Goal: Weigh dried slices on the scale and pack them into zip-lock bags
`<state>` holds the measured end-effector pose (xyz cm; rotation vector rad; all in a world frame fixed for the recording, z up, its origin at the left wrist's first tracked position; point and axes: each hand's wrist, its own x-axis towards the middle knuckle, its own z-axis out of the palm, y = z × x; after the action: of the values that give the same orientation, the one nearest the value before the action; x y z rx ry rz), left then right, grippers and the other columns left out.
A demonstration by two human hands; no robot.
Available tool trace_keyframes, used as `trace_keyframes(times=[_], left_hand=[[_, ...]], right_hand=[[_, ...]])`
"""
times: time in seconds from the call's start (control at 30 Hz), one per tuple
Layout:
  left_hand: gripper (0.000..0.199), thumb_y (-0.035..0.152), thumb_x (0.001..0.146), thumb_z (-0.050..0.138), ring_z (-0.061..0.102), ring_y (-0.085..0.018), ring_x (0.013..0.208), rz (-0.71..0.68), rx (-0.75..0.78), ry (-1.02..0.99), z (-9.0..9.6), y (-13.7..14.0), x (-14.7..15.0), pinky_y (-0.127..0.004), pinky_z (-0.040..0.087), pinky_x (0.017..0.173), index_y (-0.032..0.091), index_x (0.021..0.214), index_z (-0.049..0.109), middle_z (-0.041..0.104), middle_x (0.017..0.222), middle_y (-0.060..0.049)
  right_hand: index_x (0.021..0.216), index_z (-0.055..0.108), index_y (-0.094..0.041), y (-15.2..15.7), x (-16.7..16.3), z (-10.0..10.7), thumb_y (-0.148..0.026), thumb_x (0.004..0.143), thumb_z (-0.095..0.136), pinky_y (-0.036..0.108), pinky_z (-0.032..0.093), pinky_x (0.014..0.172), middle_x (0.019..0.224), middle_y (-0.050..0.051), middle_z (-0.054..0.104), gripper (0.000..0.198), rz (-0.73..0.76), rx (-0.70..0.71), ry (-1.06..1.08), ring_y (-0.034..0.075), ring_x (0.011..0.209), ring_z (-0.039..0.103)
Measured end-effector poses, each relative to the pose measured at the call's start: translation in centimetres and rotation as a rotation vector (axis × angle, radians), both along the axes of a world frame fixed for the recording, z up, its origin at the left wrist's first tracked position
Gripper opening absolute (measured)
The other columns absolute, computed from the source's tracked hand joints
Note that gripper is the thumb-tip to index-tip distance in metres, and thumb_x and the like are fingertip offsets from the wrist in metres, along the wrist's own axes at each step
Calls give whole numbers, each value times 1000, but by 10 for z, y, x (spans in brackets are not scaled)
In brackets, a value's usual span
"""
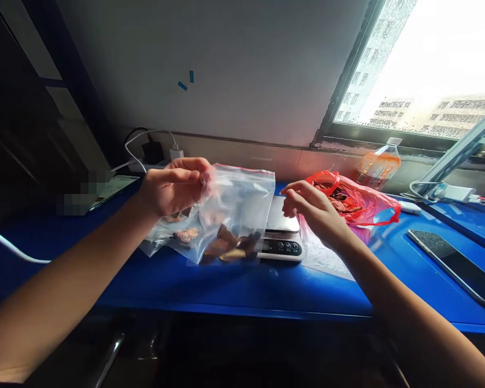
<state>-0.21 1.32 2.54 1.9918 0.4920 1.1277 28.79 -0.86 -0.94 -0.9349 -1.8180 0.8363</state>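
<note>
My left hand [178, 186] pinches the upper left corner of a clear zip bag [242, 199] with a red strip along its top. Dark brown dried pieces [232, 245] lie at the bottom of the bag, which hangs upright. To its right is my right hand [313, 210], open, with loosely bent fingers, a little apart from the bag and with nothing visible in it. Behind the bag, and partly hidden by it, a kitchen scale [285, 245] shows its metal plate and black button panel. Other clear bags with brown pieces [186, 236] rest behind my left hand.
A red plastic bag [372, 207] of dried pieces sits at the back right, near an orange drink bottle [382, 164]. Flat clear bags [327, 258] lie beside the scale. A phone [456, 267] is on the right of the blue table [153, 285]. Chargers and white cables [175, 148] stand at the back left.
</note>
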Motion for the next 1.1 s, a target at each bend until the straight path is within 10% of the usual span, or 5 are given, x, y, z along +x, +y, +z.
trace_keyframes(times=[0.2,0.37,0.53,0.73,1.1], left_hand=[[24,40,96,38,54,-12,72,184,340,-28,8,7,-13,-31,53,61,23,97,54,58,76,0],[18,39,92,49,59,-14,99,200,122,-269,9,-6,-6,-25,55,65,26,105,48,63,110,2],[28,47,88,57,63,-18,100,203,67,-188,3,-8,3,-28,58,67,22,91,46,65,104,1],[20,36,88,65,68,-14,86,115,209,-96,-1,5,-2,-33,59,76,19,87,55,69,94,1],[17,33,92,60,69,-14,74,413,431,275,0,15,-20,-28,60,65,16,94,66,74,84,-4]], right_hand=[[66,54,-16,-34,-22,-2,-41,92,52,26,32,57,65,0,52,36,159,160,-431,9,60,43],[111,58,-19,-42,-40,-12,-51,88,57,27,48,70,95,4,62,40,338,-276,-39,13,82,58],[108,58,-22,-24,-40,-21,-50,81,66,28,55,64,100,5,63,40,288,-411,391,15,83,61],[93,64,-21,-24,-32,-8,-44,77,70,26,53,51,83,4,63,28,127,-380,460,14,68,58],[90,63,-18,-10,-10,1,-41,75,71,25,48,42,71,4,64,28,-119,-79,379,15,63,61]])
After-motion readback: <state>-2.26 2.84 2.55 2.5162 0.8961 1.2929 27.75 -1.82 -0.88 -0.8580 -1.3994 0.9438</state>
